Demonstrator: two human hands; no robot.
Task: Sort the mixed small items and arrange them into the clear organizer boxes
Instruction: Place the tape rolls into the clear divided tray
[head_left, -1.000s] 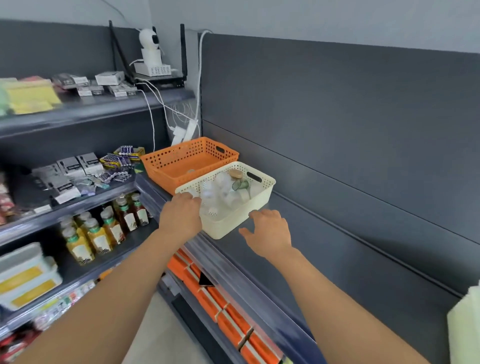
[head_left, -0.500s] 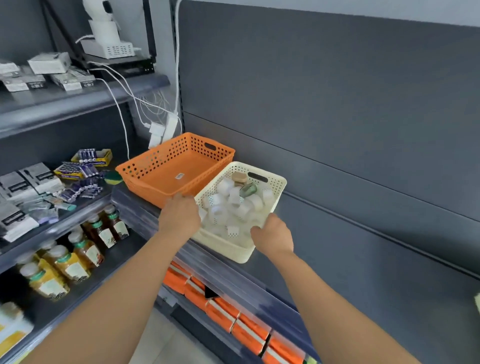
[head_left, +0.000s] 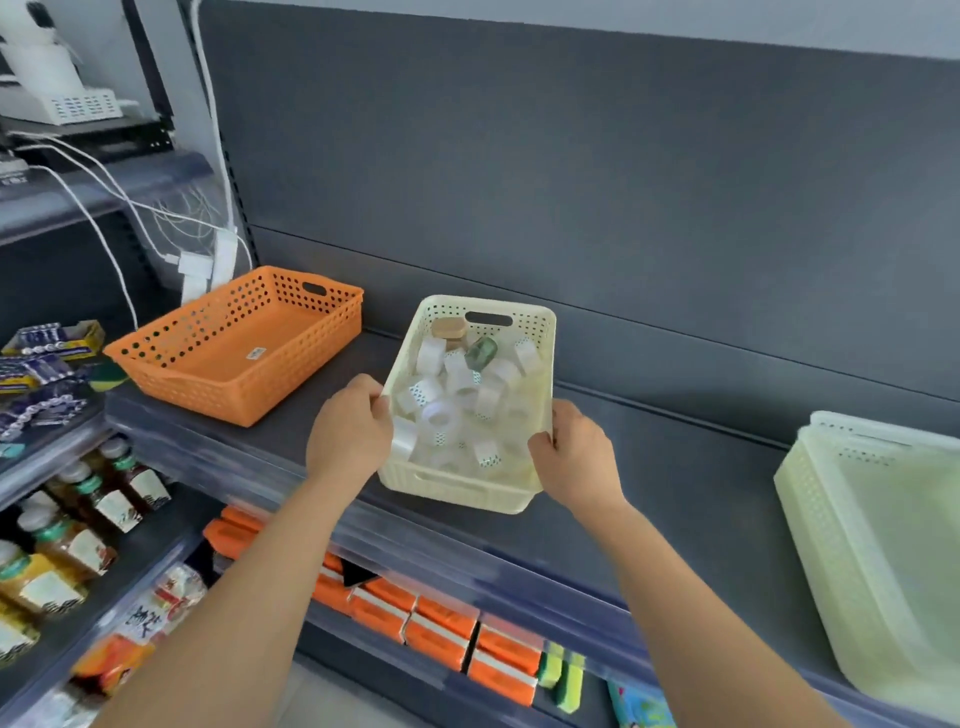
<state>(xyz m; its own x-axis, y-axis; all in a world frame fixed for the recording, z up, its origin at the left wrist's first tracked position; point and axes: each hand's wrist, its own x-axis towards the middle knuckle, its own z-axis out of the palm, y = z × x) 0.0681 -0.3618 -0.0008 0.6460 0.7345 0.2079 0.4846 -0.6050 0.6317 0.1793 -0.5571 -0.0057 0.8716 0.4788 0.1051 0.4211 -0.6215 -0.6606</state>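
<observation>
Two hands hold one cream basket by its long sides above the front part of a dark grey shelf. The left hand is at the basket's nine o'clock side, its fingers curled over the rim. The right hand is at the three o'clock side near the front corner, with its fingers wrapped tightly round that rim. Whether the basket's base rests on the shelf or is lifted just clear of it cannot be told. Inside lies a loose heap of clear and white tape rolls, some with small dotted labels. At the twelve o'clock end of the heap, under the handle slot, sit a small brown piece and a small green piece; what they are is too blurred to say. An orange basket stands on the same shelf at ten o'clock from the cream one, apart from it, with only a small white sticker on its floor. At four o'clock, well apart, a stack of pale baskets sits at the right edge of the view. White cables hang down at the far left behind the orange basket. On the shelves at eight o'clock stand bottles of amber drink, and above them lie packs of batteries. Below the front lip of the grey shelf, at six o'clock, is a row of orange packs, with yellow-green sponges just beside them.
</observation>
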